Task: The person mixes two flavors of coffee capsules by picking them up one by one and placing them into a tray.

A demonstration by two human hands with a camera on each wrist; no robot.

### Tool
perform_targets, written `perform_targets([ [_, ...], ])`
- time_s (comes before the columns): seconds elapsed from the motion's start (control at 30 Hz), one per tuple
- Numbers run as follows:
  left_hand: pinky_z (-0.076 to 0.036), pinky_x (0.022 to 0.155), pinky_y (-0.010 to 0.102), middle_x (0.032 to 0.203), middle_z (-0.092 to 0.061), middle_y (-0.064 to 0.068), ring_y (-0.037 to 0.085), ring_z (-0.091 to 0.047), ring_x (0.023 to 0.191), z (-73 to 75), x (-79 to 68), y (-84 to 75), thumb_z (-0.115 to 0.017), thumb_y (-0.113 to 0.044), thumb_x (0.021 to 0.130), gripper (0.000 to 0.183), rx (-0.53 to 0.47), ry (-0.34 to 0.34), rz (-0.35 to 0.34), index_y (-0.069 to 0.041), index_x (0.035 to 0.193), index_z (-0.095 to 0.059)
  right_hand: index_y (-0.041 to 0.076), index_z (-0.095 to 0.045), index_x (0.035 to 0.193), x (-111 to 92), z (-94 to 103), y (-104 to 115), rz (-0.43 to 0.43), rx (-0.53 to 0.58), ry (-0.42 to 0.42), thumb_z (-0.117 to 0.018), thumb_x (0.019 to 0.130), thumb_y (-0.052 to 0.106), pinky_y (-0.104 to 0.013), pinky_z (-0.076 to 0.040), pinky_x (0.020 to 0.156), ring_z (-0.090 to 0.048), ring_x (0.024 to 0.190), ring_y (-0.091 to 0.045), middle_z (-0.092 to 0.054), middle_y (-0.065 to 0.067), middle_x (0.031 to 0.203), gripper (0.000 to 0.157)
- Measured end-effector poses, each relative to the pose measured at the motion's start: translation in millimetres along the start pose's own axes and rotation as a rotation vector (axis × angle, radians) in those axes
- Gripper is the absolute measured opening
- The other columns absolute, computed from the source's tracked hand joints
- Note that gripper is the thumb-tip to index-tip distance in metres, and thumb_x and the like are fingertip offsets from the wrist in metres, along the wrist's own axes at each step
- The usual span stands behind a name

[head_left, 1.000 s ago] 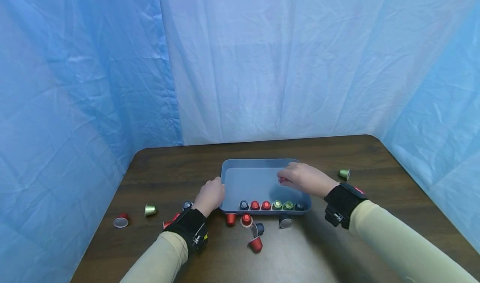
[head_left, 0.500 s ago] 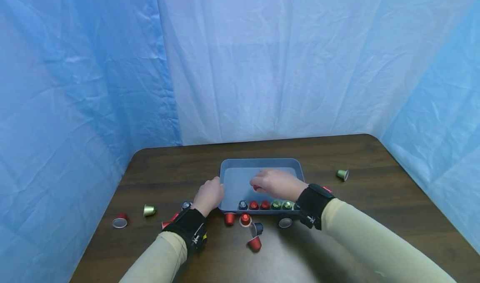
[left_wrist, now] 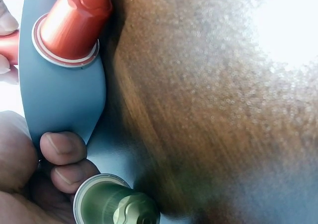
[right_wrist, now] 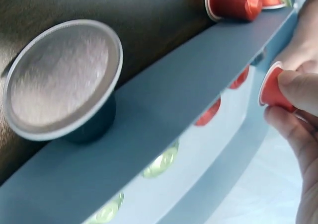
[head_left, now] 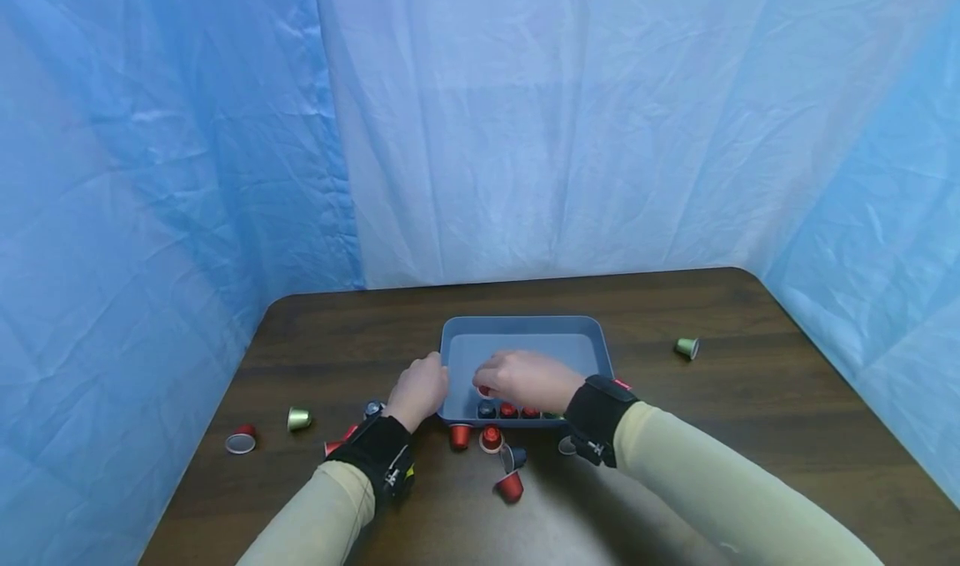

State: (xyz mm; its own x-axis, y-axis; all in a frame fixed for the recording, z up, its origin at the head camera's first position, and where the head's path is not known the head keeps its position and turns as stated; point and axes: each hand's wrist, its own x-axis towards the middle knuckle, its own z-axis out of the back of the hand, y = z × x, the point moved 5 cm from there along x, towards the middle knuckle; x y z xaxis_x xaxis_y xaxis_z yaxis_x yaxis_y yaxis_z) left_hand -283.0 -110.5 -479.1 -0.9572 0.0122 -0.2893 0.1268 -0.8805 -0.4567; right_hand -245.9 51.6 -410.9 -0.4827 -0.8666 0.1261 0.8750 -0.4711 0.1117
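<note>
A blue-grey tray (head_left: 522, 324) lies on the table. My left hand (head_left: 420, 389) grips its left rim, with fingertips (left_wrist: 63, 147) curled over the wall in the left wrist view. Beside those fingertips is a green coffee capsule (left_wrist: 117, 204); whether they touch it, I cannot tell. Over the tray's front left part, my right hand (head_left: 528, 380) pinches a red coffee capsule (right_wrist: 276, 89) between thumb and fingers. Along the front wall inside runs a row of capsules, among them a dark blue one (head_left: 486, 410) and a red one (head_left: 508, 411); my right hand and wrist cover part of it.
In front of the tray lie red capsules (head_left: 510, 488) and dark blue capsules (head_left: 513, 458). Left of it are a green capsule (head_left: 298, 418), a red one (head_left: 241, 441) and others partly behind my wrist. Another green capsule (head_left: 687, 348) lies at right. Blue sheets surround the table.
My right hand has moved left and nearer across the tray, carrying the red capsule from the right side to above the row's left end. The left hand stays on the rim.
</note>
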Motion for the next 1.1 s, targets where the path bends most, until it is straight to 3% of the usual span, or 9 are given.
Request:
perform_targets([
  [0.23,-0.057,0.075,0.04,0.099,-0.062,0.014,0.026,-0.064,0.083,1.9,-2.4,0.2,-0.052,-0.027,0.108,0.038,0.012,0.002,-0.022,0.001,0.134,-0.053,0.013,-0.076,0.114,4.9,-5.5,8.5,0.005,0.062,0.024,-0.082,0.087,0.013,-0.022,-0.055,0.089,-0.069,0.096,-0.008,-0.075,0.002,0.104,0.027],
  [0.7,-0.057,0.075,0.042,0.101,-0.063,0.016,0.027,-0.064,0.084,1.3,1.8,3.7,-0.05,-0.025,0.108,0.039,0.036,0.006,-0.01,0.003,0.135,-0.052,0.014,-0.073,0.124,13.8,-12.8,22.5,0.018,-0.019,-0.001,-0.079,0.09,0.012,-0.023,-0.054,0.094,-0.068,0.109,-0.009,-0.075,0.004,0.117,0.034],
  [0.93,-0.055,0.069,0.039,0.093,-0.061,0.014,0.026,-0.062,0.078,1.9,2.0,4.4,-0.048,-0.025,0.109,0.036,0.021,0.013,0.002,0.003,0.13,-0.054,0.015,-0.073,0.124,15.4,-20.3,25.1,0.016,-0.012,0.018,-0.077,0.092,0.011,-0.025,-0.054,0.096,-0.068,0.113,-0.011,-0.073,0.001,0.124,0.033],
  [1.1,-0.054,0.069,0.04,0.099,-0.062,0.016,0.027,-0.062,0.08,2.1,-0.8,3.0,-0.049,-0.025,0.109,0.036,0.027,0.003,-0.019,0.003,0.131,-0.054,0.016,-0.074,0.121,16.6,-26.1,26.8,0.024,-0.015,0.059,-0.078,0.092,0.013,-0.025,-0.053,0.097,-0.068,0.112,-0.01,-0.073,0.003,0.123,0.03],
])
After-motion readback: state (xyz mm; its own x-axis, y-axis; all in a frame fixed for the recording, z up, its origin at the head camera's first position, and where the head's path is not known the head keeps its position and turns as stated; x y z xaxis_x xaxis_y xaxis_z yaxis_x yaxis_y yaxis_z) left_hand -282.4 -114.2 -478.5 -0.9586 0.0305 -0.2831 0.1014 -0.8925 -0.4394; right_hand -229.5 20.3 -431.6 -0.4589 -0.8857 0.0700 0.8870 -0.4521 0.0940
